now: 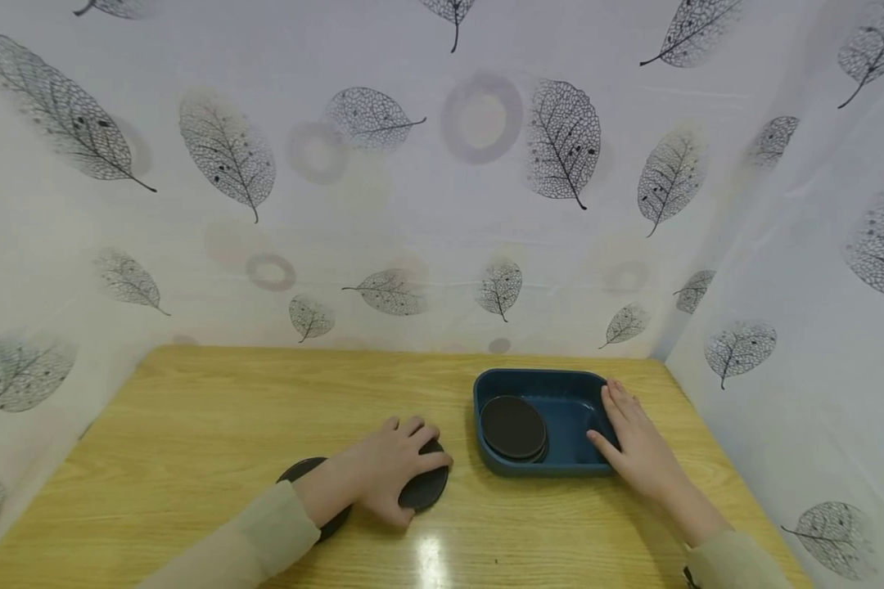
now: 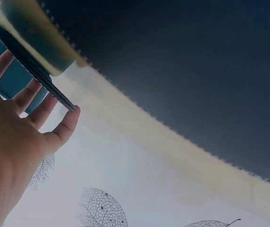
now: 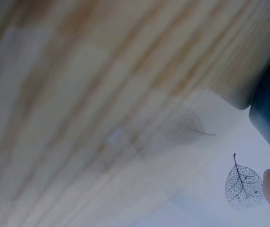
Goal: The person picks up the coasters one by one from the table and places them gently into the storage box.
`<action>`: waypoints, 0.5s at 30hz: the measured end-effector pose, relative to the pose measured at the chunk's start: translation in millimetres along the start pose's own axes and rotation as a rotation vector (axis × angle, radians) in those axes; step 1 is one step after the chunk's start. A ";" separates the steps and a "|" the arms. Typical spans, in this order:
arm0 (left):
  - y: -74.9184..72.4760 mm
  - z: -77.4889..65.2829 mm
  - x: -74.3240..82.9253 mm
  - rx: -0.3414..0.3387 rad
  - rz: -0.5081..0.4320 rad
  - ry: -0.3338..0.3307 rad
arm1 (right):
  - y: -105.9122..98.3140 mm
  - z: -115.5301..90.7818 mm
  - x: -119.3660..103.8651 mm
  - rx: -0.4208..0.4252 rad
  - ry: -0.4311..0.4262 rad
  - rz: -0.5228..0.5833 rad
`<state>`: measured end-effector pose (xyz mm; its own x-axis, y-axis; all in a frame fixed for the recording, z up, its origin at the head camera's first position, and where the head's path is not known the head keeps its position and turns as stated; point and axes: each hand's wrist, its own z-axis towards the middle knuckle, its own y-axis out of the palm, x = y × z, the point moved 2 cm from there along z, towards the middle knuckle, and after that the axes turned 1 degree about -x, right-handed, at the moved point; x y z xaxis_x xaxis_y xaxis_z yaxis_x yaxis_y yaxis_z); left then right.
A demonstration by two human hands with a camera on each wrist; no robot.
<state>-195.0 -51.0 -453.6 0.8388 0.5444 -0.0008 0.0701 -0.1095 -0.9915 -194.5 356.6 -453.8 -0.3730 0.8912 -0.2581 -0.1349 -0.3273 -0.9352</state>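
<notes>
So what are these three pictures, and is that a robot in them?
No robot here, just a person's two bare hands! The widest picture comes from a camera worn on the head, looking forward and down. The other two come from cameras worn on the wrists, so they look close-up and tilted; the right one is mostly blur.

On the wooden table sits a blue container with a stack of black discs inside. Left of it, the left hand grips a black disc. Another disc is partly hidden by the left arm. The right hand rests on the container's right side.
</notes>
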 end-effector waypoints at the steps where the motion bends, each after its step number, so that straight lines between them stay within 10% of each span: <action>1: -1.3 0.2 -0.2 0.002 0.000 -0.001 | 0.2 0.1 0.2 -0.002 0.001 0.002; 15: -25.8 7.2 -1.5 0.077 0.062 0.009 | -2.0 -0.1 -1.5 0.004 -0.005 0.000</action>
<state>-202.0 -43.0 -428.9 0.8452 0.5309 -0.0617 -0.0238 -0.0780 -0.9967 -193.5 355.9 -451.5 -0.3771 0.8899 -0.2566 -0.1383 -0.3281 -0.9345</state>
